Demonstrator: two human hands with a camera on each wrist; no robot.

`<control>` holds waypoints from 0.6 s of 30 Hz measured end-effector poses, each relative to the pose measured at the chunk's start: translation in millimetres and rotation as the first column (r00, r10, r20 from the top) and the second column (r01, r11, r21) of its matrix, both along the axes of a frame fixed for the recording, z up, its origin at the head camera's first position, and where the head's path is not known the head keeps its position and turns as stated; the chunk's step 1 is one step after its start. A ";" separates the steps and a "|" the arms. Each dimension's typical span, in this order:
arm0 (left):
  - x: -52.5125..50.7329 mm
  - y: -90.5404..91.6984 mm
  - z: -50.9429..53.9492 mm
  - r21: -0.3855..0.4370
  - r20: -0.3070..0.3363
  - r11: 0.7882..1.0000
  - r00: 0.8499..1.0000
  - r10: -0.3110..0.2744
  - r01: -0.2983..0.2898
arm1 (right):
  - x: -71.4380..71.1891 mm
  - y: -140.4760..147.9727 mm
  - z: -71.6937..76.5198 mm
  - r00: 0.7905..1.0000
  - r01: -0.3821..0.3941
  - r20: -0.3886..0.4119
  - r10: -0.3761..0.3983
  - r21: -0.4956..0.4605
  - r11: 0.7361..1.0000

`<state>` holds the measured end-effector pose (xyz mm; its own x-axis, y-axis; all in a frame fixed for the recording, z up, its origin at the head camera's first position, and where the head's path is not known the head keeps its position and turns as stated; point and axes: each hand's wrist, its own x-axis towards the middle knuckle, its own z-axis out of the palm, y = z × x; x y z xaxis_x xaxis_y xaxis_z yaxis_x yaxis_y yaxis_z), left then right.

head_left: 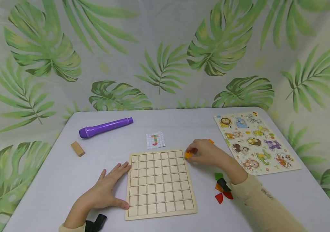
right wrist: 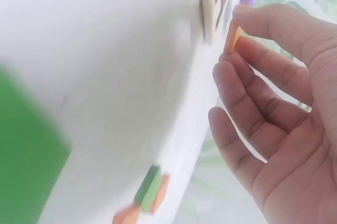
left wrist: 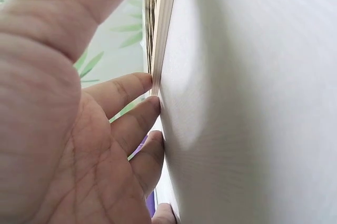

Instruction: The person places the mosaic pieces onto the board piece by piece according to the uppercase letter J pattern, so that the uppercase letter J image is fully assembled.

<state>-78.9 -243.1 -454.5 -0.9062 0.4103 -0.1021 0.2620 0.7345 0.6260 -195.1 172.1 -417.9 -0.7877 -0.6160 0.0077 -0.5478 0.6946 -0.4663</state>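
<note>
A wooden grid board lies at the front centre of the table, its squares bare. Along its left edge rests my left hand, fingers spread; in the left wrist view the fingertips of the left hand touch the board's side. Just off the board's upper right corner, my right hand pinches an orange piece. The right wrist view shows that orange piece between thumb and fingers of the right hand. Behind the board lies a small card with a coloured pattern on a grid.
Loose green, orange and red pieces lie right of the board, beside the right forearm. Another orange piece shows behind the right hand. An animal puzzle lies at right, a purple microphone and wooden block at left.
</note>
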 end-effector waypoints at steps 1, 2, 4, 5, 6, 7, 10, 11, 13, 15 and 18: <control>0.2 0.1 0.6 0.003 -0.003 1.000 1.000 -0.002 0.002 | 0.0 -3.3 0.6 1.000 -0.003 0.009 0.003 -0.006 1.000; 0.1 0.1 0.5 0.002 -0.004 1.000 1.000 -0.001 0.001 | -0.1 -6.6 1.1 1.000 -0.006 0.020 0.006 -0.011 1.000; 0.4 0.4 1.9 -0.002 -0.007 1.000 1.000 -0.002 0.002 | -0.3 -13.7 2.7 1.000 -0.010 0.028 0.010 -0.015 1.000; 0.5 0.5 2.7 -0.005 -0.009 1.000 1.000 -0.003 0.003 | -0.3 -17.4 3.5 0.999 -0.008 0.033 0.009 -0.015 1.000; 0.5 0.6 3.3 -0.008 -0.010 1.000 1.000 -0.004 0.004 | -0.3 -20.9 4.4 0.999 -0.007 0.037 0.007 -0.014 1.000; 0.5 0.8 3.9 -0.011 -0.013 1.000 1.000 -0.005 0.005 | -0.1 -24.4 5.3 0.999 -0.007 0.039 0.007 -0.012 1.000; 0.0 0.7 4.6 -0.019 -0.012 1.000 1.000 -0.003 0.003 | -1.2 -33.8 5.6 0.999 -0.025 0.023 0.025 -0.009 1.000; -0.2 0.8 4.4 -0.023 -0.008 1.000 1.000 0.000 0.000 | -1.5 -36.8 5.5 0.999 -0.031 0.022 0.031 -0.013 0.999; -0.4 0.8 4.0 -0.028 -0.003 1.000 1.000 0.003 -0.003 | -2.3 -42.7 5.3 0.999 -0.044 0.018 0.044 -0.012 0.999; -0.5 0.8 3.7 -0.030 0.002 1.000 1.000 0.007 -0.007 | -3.0 -48.6 5.1 0.999 -0.048 0.024 0.049 -0.014 0.999; -0.4 0.7 3.6 -0.032 0.004 0.999 1.000 0.008 -0.008 | -3.7 -57.6 5.1 0.998 -0.053 0.042 0.054 -0.018 0.998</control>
